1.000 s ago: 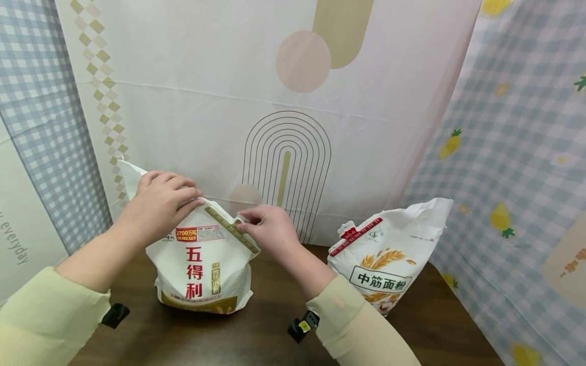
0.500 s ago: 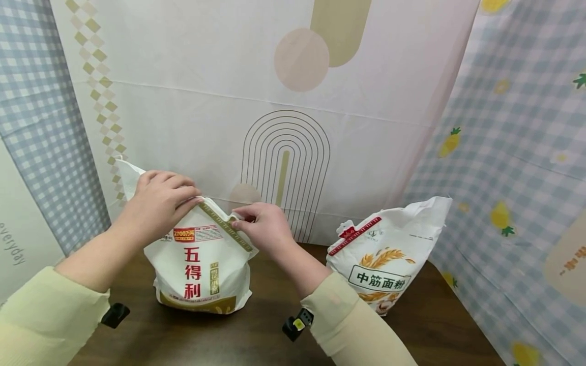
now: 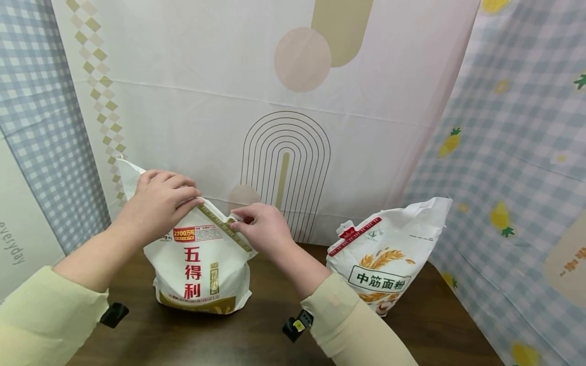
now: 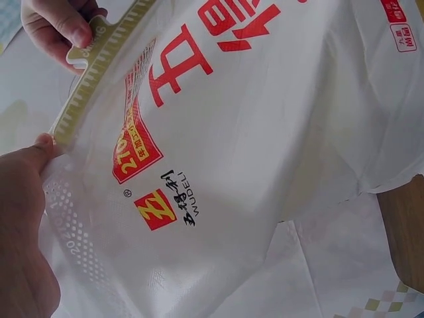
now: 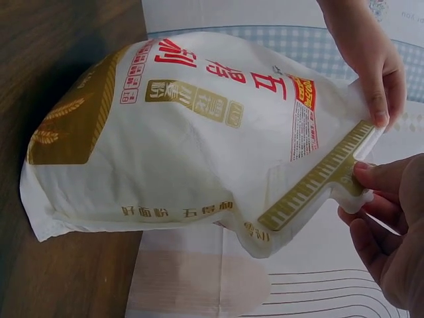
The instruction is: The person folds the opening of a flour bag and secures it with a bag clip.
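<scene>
A white flour bag (image 3: 171, 264) with red lettering stands upright at the left in the head view. Along its slanted top edge runs a gold-and-white bag clip (image 5: 318, 179). My left hand (image 3: 160, 203) grips the bag's top at the clip's upper end, thumb on the near side. In the left wrist view the left thumb (image 4: 43, 146) meets the clip's tip. With thumb and fingers, my right hand (image 3: 267, 229) pinches the tab in the middle of the clip. The right wrist view shows the right thumb (image 5: 381, 175) lying on that tab.
A second white flour bag (image 3: 389, 254), with wheat ears printed on it, stands to the right of my right forearm. A red clip (image 3: 354, 236) crosses its top. Both bags stand on a brown wooden table (image 3: 256, 330). Behind hangs a patterned cloth (image 3: 206, 127).
My right hand has shifted slightly left together with the clip and the bag's top edge. The left hand keeps its hold nearly in place; the second bag stays put.
</scene>
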The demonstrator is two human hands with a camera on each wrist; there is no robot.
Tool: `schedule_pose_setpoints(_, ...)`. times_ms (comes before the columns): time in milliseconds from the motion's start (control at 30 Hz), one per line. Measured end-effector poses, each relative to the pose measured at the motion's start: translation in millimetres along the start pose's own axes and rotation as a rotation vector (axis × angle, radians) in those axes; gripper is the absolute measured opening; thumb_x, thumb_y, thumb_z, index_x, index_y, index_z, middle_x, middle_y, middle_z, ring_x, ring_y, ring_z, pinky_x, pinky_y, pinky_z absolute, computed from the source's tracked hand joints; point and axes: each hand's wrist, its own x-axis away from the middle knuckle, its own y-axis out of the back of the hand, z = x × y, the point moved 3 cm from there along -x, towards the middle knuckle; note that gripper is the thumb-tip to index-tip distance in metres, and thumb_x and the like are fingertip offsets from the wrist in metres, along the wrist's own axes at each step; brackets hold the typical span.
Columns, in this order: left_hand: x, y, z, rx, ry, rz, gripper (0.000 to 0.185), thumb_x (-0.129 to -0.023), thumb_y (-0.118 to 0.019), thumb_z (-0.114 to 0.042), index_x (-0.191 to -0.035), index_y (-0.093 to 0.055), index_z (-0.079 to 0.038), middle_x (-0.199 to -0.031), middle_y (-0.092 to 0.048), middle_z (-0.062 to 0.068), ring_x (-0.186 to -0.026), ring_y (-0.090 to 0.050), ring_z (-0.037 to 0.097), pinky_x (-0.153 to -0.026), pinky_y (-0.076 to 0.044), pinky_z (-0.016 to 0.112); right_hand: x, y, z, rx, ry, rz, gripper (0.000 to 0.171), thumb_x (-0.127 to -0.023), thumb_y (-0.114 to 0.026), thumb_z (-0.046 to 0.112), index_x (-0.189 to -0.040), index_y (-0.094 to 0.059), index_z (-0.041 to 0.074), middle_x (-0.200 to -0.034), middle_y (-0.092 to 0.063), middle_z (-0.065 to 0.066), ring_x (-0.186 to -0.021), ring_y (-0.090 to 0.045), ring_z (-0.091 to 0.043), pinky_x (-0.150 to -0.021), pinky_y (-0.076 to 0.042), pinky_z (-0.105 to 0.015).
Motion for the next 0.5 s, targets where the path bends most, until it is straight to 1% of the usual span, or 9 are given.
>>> schedule_pose_setpoints(133, 1.7, 0.2, 0.4, -0.002, 0.0, 0.007, 0.013, -0.091, -0.071, -0.022, -0.102, -0.074, -0.016, -0.109, -0.066, 0.006, -0.11, -0.054, 0.034, -0.098, -0.029, 0.057, 0.1, -1.5, -0.5, 0.002, -0.012, 0.022, 0.028, -0.088, -0.077, 0.025, -0.116, -0.075, 0.022, -0.091, -0.065, 0.01, -0.08, -0.058, -0.005, -0.066, -0.048, -0.023)
schedule_pose_setpoints(200, 2.2, 0.2, 0.8, -0.004, 0.002, 0.01, 0.013, -0.091, -0.071, -0.023, -0.102, -0.074, -0.016, -0.109, -0.066, 0.006, -0.109, -0.054, 0.034, -0.098, -0.03, 0.057, 0.3, -2.7, -0.8, 0.001, -0.014, 0.031, 0.029, -0.089, -0.076, 0.025, -0.118, -0.074, 0.021, -0.093, -0.062, 0.009, -0.084, -0.058, -0.007, -0.069, -0.048, -0.025)
schedule_pose_setpoints(367, 2.4, 0.0, 1.7, -0.02, 0.008, 0.013, 0.014, -0.091, -0.071, -0.025, -0.102, -0.073, -0.017, -0.11, -0.066, 0.007, -0.109, -0.055, 0.035, -0.099, -0.03, 0.057, 2.9, -6.5, -2.6, -0.029, -0.031, 0.038, 0.031, -0.092, -0.072, 0.025, -0.122, -0.07, 0.019, -0.105, -0.061, 0.006, -0.093, -0.059, -0.009, -0.076, -0.05, -0.027)
schedule_pose_setpoints(500, 1.9, 0.6, 2.1, -0.037, 0.008, 0.012, 0.015, -0.092, -0.071, -0.028, -0.102, -0.073, -0.016, -0.11, -0.067, 0.008, -0.108, -0.056, 0.035, -0.1, -0.03, 0.057, 4.7, -9.2, -4.3, -0.044, -0.042, 0.032, 0.033, -0.094, -0.07, 0.026, -0.126, -0.067, 0.019, -0.113, -0.062, 0.004, -0.094, -0.06, -0.009, -0.077, -0.051, -0.027)
